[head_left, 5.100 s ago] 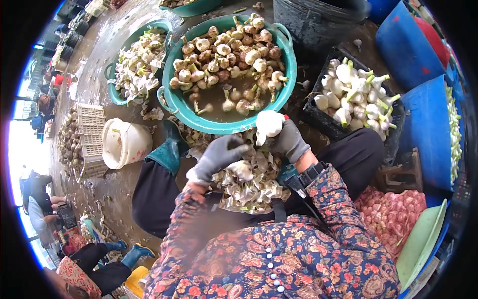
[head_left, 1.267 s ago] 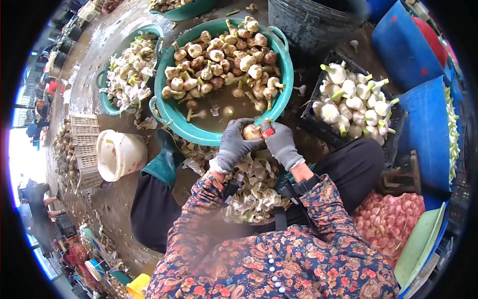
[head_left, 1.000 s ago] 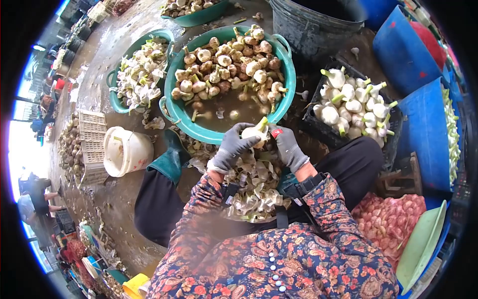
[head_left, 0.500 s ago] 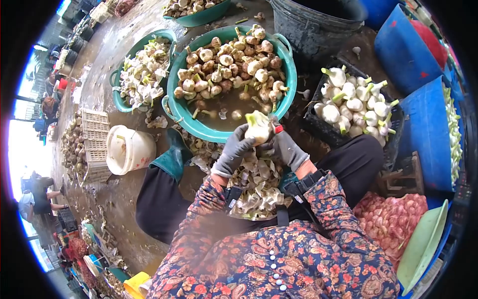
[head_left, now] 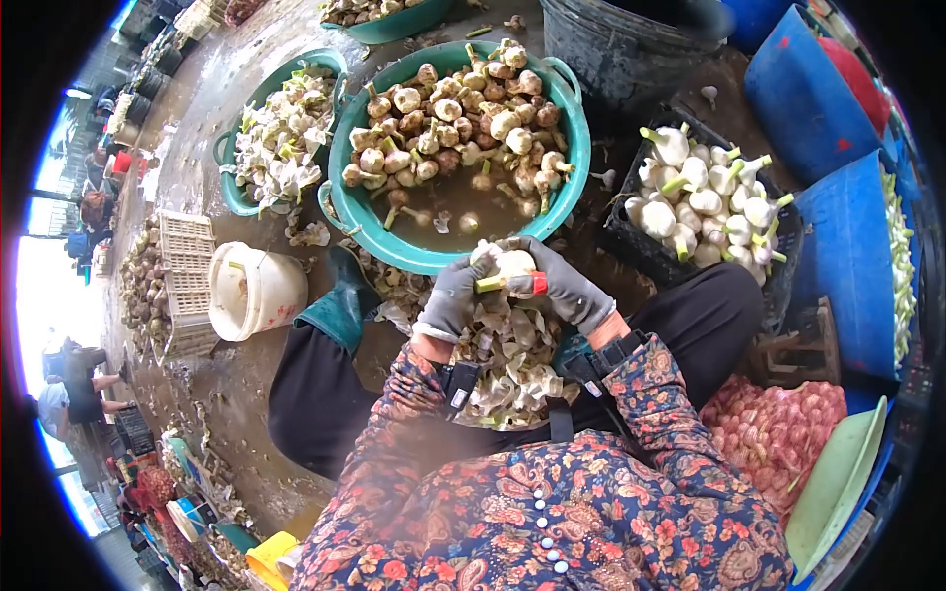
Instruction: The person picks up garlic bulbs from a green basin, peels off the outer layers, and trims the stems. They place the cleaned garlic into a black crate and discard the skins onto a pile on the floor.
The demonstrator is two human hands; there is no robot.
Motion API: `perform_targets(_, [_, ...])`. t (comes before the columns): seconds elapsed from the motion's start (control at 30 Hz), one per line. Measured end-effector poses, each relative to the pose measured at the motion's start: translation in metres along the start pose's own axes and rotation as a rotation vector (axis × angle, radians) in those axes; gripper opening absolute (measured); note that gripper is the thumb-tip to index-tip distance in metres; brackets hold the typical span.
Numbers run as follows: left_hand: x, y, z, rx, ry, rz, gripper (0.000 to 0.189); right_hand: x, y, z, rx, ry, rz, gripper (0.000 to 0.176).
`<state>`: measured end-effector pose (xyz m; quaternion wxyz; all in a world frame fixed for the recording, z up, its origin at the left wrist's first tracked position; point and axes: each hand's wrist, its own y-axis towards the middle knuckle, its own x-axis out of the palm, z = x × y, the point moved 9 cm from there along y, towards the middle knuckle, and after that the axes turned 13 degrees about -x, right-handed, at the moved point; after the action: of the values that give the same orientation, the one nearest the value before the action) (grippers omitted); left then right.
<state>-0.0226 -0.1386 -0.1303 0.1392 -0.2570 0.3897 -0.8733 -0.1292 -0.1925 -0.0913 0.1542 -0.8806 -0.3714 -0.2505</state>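
Note:
Both my hands wear grey gloves and meet in front of the green tub. A garlic bulb (head_left: pixel 514 263) sits between them, its short green stem pointing down to the left. My left hand (head_left: pixel 453 298) is closed around the bulb's left side. Fingers of my right hand (head_left: pixel 572 288) wrap over its right side, with a red band (head_left: pixel 539 283) showing at the thumb. Loose garlic skins (head_left: pixel 512 369) are heaped below my hands, between my legs. Just beyond, the green tub (head_left: pixel 394 251) holds unpeeled garlic bulbs (head_left: pixel 463 113) in brownish water.
At right stands a black crate (head_left: pixel 631 236) of cleaned white garlic bulbs (head_left: pixel 705 197). A smaller green basin (head_left: pixel 229 187) of skins and a white bucket (head_left: pixel 286 291) are at left. Blue barrels (head_left: pixel 838 256), a dark bucket (head_left: pixel 621 69) and a red net sack of garlic (head_left: pixel 774 433) surround me.
The garlic bulb has been turned from stem up to stem pointing down-left. My right hand has come over the bulb, and both hands stay close together.

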Motion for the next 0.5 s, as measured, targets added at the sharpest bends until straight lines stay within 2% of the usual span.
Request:
perform_targets(0.03, [0.0,0.004,-0.012,-0.101,-0.284,-0.123,0.022,0.009,0.001,-0.008,-0.077,0.135,-0.053,0.049])
perform_targets(0.07, [0.005,0.008,-0.012,-0.064,-0.458,-0.188,0.028,0.008,0.0,-0.001,-0.026,0.216,-0.076,0.052])
perform_targets(0.1, [0.003,0.01,-0.016,-0.06,-0.46,-0.187,0.028,0.006,0.002,0.005,-0.025,0.215,-0.08,0.052])
perform_targets(0.17, [0.009,0.001,0.006,0.196,-0.3,-0.254,0.03,0.008,0.006,-0.019,-0.359,-0.571,-0.136,0.048])
perform_targets(0.2, [0.009,-0.003,0.008,0.152,-0.471,-0.207,0.03,0.017,-0.002,-0.034,-0.425,-0.872,-0.074,0.043])
perform_targets(0.23, [0.009,-0.003,0.008,0.152,-0.471,-0.207,0.03,0.017,-0.003,-0.029,-0.424,-0.872,-0.074,0.043])
perform_targets(0.3, [0.008,-0.004,0.013,0.156,-0.378,-0.185,0.028,0.018,-0.003,-0.031,-0.57,-1.173,-0.015,0.037])
perform_targets(0.33, [0.008,-0.006,0.014,0.156,-0.373,-0.188,0.028,0.011,-0.004,-0.033,-0.618,-1.154,0.092,0.025])
perform_targets(0.37, [0.008,-0.012,0.015,0.174,-0.408,-0.197,0.026,0.009,-0.004,-0.032,-0.617,-1.156,0.098,0.025])
perform_targets(0.43, [0.007,-0.024,0.014,0.212,-0.482,-0.213,0.023,-0.032,0.002,-0.006,-0.345,-0.24,0.348,0.016])
perform_targets(0.47, [0.01,-0.029,0.017,0.338,-0.345,-0.327,0.022,-0.043,0.002,-0.001,-0.225,-0.046,0.448,0.013])
perform_targets(0.5, [0.008,-0.038,0.018,0.334,-0.344,-0.325,0.022,-0.048,-0.006,0.005,-0.028,0.107,0.564,0.013])
